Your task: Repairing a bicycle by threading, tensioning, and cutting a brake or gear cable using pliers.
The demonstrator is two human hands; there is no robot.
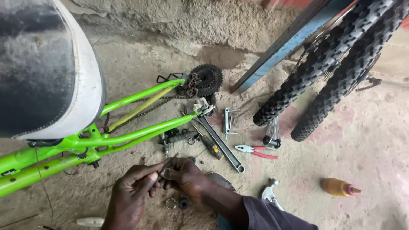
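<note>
Both hands meet just below the green bike frame (128, 138), left hand (132, 189) and right hand (183, 174) pinching one small dark part (164, 169) between fingertips, close to the loose washers (171, 203) for easy reach.

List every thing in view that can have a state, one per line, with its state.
left hand: pinching a small dark part with the fingertips
right hand: gripping the same small part
green bike frame: rear wheel off, chain slack
pliers: lying on the floor, jaws shut
wrench: lying flat on the floor
orange bottle: on its side, capped
two tyres: leaning, off the frame
</note>
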